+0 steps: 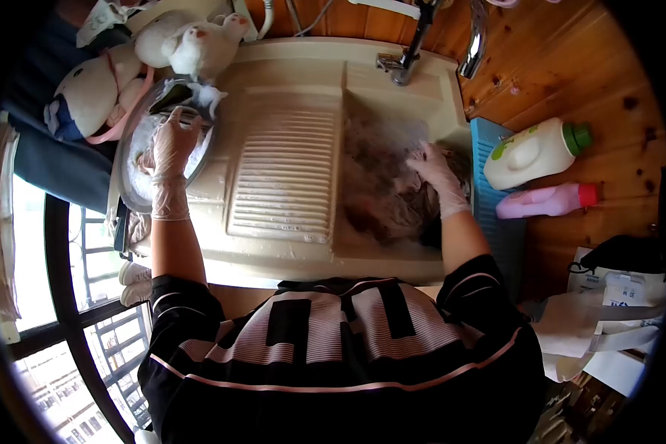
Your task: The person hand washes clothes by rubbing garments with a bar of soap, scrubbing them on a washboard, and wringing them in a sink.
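My left hand (pixel 174 144), in a thin clear glove, is over a round metal basin (pixel 120 174) of suds at the left of the sink unit. Its fingers are curled, and what they hold is hard to make out. A dark green cloth (pixel 175 95) and pale fabric lie in the foam around it. On the right, my gloved right hand (pixel 431 164) is at the right side of the sink bowl (pixel 448 129). Its fingers are bent onto wet cloth (pixel 416 201) that lies partly under cloudy, foamy water. The fingertips are partly hidden.
A ribbed washboard (pixel 285 174) separates basin and bowl. The tap (pixel 403 66) stands behind the bowl. White stuffed toys (pixel 200 48) crowd the back left. A blue ribbed board (pixel 488 152), a white green-capped bottle (pixel 533 154) and a pink red-capped bottle (pixel 544 200) lie right.
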Demonstrator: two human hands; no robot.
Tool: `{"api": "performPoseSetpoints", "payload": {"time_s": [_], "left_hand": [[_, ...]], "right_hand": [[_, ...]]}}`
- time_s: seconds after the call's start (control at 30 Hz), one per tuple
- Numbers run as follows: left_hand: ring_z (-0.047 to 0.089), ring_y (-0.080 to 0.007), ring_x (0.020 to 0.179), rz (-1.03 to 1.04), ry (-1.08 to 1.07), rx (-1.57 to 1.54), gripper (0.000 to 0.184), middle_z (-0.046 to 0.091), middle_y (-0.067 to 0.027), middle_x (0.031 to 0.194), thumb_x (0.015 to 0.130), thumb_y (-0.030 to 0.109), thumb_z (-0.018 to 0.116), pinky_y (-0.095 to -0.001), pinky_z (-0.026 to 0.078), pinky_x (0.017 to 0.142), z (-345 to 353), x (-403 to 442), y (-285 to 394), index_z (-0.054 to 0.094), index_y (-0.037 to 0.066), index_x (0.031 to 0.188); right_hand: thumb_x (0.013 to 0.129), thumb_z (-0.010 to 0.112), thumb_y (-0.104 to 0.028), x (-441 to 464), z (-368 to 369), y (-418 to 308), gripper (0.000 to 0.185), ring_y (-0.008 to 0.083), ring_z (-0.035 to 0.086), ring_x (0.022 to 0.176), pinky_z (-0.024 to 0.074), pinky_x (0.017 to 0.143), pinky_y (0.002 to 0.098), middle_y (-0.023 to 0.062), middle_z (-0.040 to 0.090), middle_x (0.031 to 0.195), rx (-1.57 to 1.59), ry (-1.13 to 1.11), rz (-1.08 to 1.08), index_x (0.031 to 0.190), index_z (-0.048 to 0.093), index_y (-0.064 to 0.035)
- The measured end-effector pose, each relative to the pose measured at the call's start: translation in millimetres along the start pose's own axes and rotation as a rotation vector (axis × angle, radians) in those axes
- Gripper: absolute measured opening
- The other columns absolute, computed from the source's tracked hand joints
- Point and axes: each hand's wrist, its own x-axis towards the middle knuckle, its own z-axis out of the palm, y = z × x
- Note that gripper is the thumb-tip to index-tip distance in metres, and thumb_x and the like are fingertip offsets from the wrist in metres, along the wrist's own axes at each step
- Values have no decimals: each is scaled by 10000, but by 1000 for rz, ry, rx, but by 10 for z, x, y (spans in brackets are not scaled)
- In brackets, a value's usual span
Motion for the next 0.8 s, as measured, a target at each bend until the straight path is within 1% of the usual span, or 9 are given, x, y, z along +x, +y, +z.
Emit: {"api": "performPoseSetpoints", "payload": {"time_s": [0.03, 0.1, 0.2, 0.27, 0.33, 0.47, 0.63, 0.73, 0.8], "left_hand": [[563, -435, 1089, 12, -20, 30, 668, 588, -258, 1204, 805, 479, 615, -474, 427, 964, 9, 42, 56, 508, 95, 1342], [505, -429, 1191, 33, -58, 94, 669, 552, -248, 1275, 804, 488, 614, -506, 382, 1004, 22, 134, 125, 492, 141, 1363], [306, -422, 1358, 71, -159, 190, 696, 467, -183, 1398, 817, 527, 589, -543, 246, 1091, 298, 373, -231, 441, 175, 1398], [244, -404, 1397, 94, -350, 296, 725, 343, -154, 1495, 837, 547, 563, -571, 124, 1131, 359, 461, -262, 425, 112, 1400], [290, -361, 1385, 154, -443, 496, 645, 401, -159, 1450, 867, 462, 561, -602, 174, 1111, 572, 516, -440, 452, 74, 1370], [450, -240, 1236, 927, -785, 1591, 413, 542, -115, 1270, 866, 194, 561, -576, 369, 989, 786, 564, -678, 544, 80, 1262], [516, -195, 1039, 235, -746, 660, 297, 581, -63, 1103, 842, 123, 554, -424, 424, 860, 908, 576, -1088, 588, 103, 1136], [555, -168, 921, 69, -692, 209, 244, 605, -31, 1003, 828, 81, 549, -332, 457, 783, 982, 655, -1239, 615, 118, 1061], [581, -150, 843, 161, -660, -37, 223, 620, -10, 937, 819, 53, 546, -271, 480, 732, 980, 719, -1291, 633, 127, 1010]], "right_hand": [[740, 747, -389, 31, 132, 11, 904, 357, 229, 1401, 260, 1127, 403, 199, 229, 1517, -294, -62, 30, 1457, 304, -63], [793, 678, -463, -54, 436, 72, 889, 400, 76, 1434, 207, 1136, 507, 167, -2, 1572, -235, -176, 72, 1494, 242, -133], [918, 494, -447, -188, 760, -75, 697, 472, -70, 1417, 114, 999, 771, 110, -173, 1572, -639, -432, 210, 1516, 193, -252], [931, 472, -443, -231, 671, -124, 656, 466, -61, 1419, 112, 1002, 769, 100, -152, 1576, -666, -503, 143, 1509, 219, -262], [936, 452, -453, -194, 731, -58, 636, 448, -24, 1419, 108, 993, 777, 96, -123, 1579, -728, -502, 117, 1502, 239, -257], [945, 471, -373, -8, 1142, 16, 616, 389, 35, 1434, 80, 1001, 775, 97, -16, 1586, -671, -261, 214, 1499, 262, -204], [900, 572, -313, 176, 1643, 267, 407, 262, 467, 1244, 319, 1041, 535, 127, 566, 1272, -745, -168, -117, 1226, 605, -73], [865, 613, -340, 181, 1153, 101, 429, 289, 576, 1115, 410, 976, 446, 145, 640, 1153, -594, -459, -84, 1171, 631, -40], [833, 649, -298, 265, 1065, 295, 433, 312, 593, 1082, 447, 926, 406, 161, 647, 1136, -177, -261, -2, 1172, 628, -30]]}}
